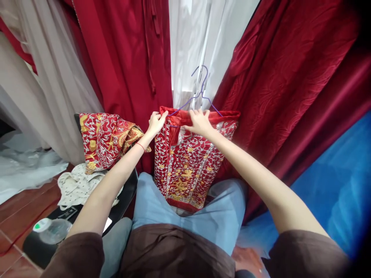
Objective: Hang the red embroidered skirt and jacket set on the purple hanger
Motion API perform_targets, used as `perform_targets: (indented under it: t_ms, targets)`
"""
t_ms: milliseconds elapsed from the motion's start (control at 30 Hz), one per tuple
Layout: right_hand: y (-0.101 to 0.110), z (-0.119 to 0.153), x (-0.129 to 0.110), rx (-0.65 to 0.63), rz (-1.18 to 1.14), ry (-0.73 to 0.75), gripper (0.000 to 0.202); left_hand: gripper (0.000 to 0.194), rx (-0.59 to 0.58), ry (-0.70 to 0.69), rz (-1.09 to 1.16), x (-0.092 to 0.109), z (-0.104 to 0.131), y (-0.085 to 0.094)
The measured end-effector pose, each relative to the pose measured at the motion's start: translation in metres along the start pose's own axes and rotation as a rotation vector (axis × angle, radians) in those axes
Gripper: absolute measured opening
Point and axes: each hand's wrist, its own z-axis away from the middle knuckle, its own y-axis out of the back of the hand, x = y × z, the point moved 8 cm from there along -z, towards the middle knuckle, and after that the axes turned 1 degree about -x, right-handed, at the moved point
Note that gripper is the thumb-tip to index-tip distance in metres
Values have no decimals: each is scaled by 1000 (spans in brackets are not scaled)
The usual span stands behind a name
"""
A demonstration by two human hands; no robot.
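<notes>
A red skirt-like garment point(185, 170) with gold and silver embroidery hangs upright between my knees. Inside its red waistband sits a purple wire hanger point(202, 90), its hook pointing up. My left hand point(157, 122), with a red string on the wrist, pinches the waistband's left corner. Over the middle of the waistband, my right hand point(199, 122) grips the edge, fingers at the back and thumb stretched to the left in front. The hanger's lower left part shows between the two hands.
Red embroidered cloth point(101, 139) and a dotted white cloth point(77, 185) lie on a black seat point(37, 247) at left, with a clear plastic bottle point(55, 231). Red gowns point(130, 58) hang behind; blue fabric point(333, 185) is at right.
</notes>
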Motion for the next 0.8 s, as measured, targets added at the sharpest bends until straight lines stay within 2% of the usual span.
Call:
perform_targets:
  t_ms: [67, 167, 233, 333, 433, 567, 600, 667, 733, 800]
  targets:
    - [-9, -6, -22, -64, 13, 26, 50, 46, -27, 8, 43, 0, 3, 3]
    - [-28, -8, -47, -212, 78, 137, 42, 34, -133, -84, 28, 12, 8, 7]
    - [-34, -6, -56, -234, 128, 234, 38, 24, -218, -153, -19, 20, 12, 8]
    - [-23, -2, -63, -114, 175, 358, 43, 15, -291, -249, -59, 31, 17, 10]
    - [-2, 2, -72, 2, 188, 475, 47, 14, -272, -273, -63, 32, 18, 11]
    - [15, 2, -84, -47, 132, 642, 41, 22, -243, -284, -48, 28, 22, 11]
    - [19, -4, -82, -58, 79, 626, 37, 22, -234, -281, -50, 27, 23, 11]
    - [33, -28, -65, -38, -100, 479, 24, 23, -217, -262, -63, 22, 25, 11]
    - [44, -65, -32, -27, -385, 181, 15, 24, -209, -248, -68, 18, 26, 10]
    - [40, -102, 4, -94, -692, -175, 23, 25, -190, -244, -60, 16, 27, 9]
